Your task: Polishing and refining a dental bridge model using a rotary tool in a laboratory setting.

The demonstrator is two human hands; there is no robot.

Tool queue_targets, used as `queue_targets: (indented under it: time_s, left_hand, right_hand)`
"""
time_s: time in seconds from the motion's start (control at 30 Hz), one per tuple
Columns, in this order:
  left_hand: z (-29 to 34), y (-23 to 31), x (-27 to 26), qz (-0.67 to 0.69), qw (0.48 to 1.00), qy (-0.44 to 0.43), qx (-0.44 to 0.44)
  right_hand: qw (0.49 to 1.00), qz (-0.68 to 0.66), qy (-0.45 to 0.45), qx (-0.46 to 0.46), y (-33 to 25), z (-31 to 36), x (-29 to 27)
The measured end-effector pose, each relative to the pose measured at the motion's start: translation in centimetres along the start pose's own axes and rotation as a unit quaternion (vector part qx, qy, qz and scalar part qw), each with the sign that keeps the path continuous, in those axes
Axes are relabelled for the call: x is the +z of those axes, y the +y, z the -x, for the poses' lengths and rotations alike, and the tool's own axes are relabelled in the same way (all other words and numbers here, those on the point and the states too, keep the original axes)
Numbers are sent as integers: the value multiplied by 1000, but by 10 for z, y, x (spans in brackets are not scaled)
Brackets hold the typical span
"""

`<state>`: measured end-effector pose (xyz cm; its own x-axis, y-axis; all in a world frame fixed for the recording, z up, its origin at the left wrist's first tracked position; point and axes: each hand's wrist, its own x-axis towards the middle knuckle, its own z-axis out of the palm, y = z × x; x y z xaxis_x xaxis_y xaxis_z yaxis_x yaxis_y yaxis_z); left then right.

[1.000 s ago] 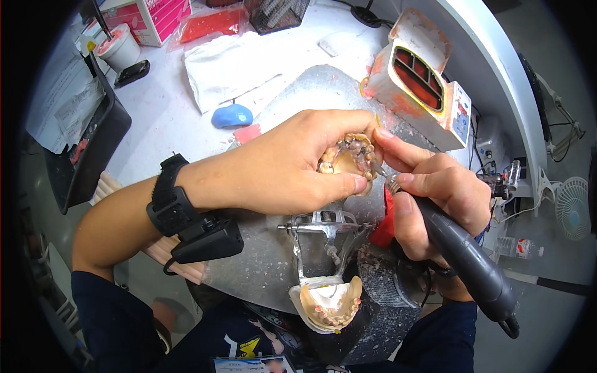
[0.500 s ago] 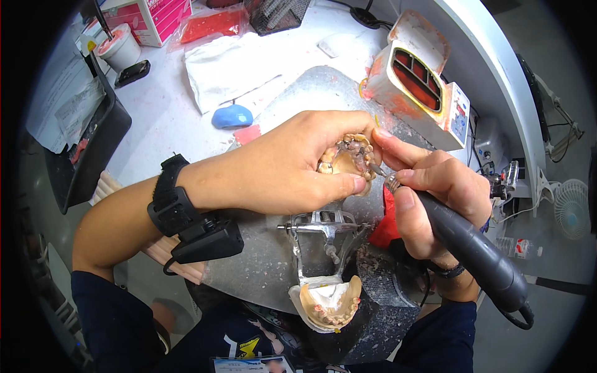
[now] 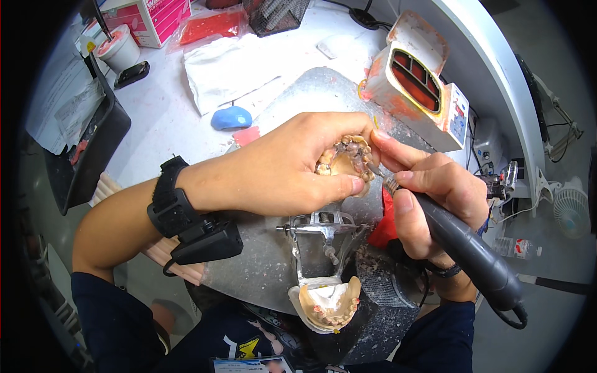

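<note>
A tan dental cast [image 3: 344, 163] with teeth and metal clasps is gripped in my left hand [image 3: 292, 161], thumb across its near edge. My right hand [image 3: 435, 186] holds a dark grey electric handpiece [image 3: 463, 245] like a pen. The handpiece's pointed tip lies at the right side of the teeth; whether it touches them I cannot tell. My right fingertips meet the left ones beside the cast. Below the hands stands a metal articulator [image 3: 324, 230], with a second dental cast [image 3: 329, 304] on its near end.
A wax heater [image 3: 416, 81] with open lid stands back right. A blue rounded object [image 3: 232, 117] and white cloth [image 3: 224, 71] lie beyond my left hand. At left is a black tray [image 3: 93, 137]; near it are a phone-like black device [image 3: 132, 74] and white cup [image 3: 120, 50].
The handpiece's rear end has swung slightly left, with my right hand shifting a little. My left hand and the cast stay almost in place.
</note>
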<state>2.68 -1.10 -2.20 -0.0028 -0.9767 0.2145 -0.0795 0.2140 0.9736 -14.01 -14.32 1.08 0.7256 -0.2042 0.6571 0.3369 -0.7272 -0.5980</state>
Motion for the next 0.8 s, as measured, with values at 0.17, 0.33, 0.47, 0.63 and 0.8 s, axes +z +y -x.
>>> queue_targets:
  time_s: [0.17,0.33,0.47,0.63,0.8]
  left_hand:
    - [1,0,0,3,1000,5,-9]
    - [1,0,0,6,1000,0,-24]
    - [0,0,0,-5,1000,5,0]
    - [1,0,-1,-2,1000,2,-9]
    - [1,0,-1,-20,1000,6,8]
  right_hand:
    - [1000,-13,-6,9,-3,-1,0]
    - [1000,7,-10,26,-6,-4,-1]
    - [999,16,-17,32,-8,-5,-1]
    - [999,17,-28,40,-9,-5,-2]
    - [999,13,-25,33,-8,-5,-2]
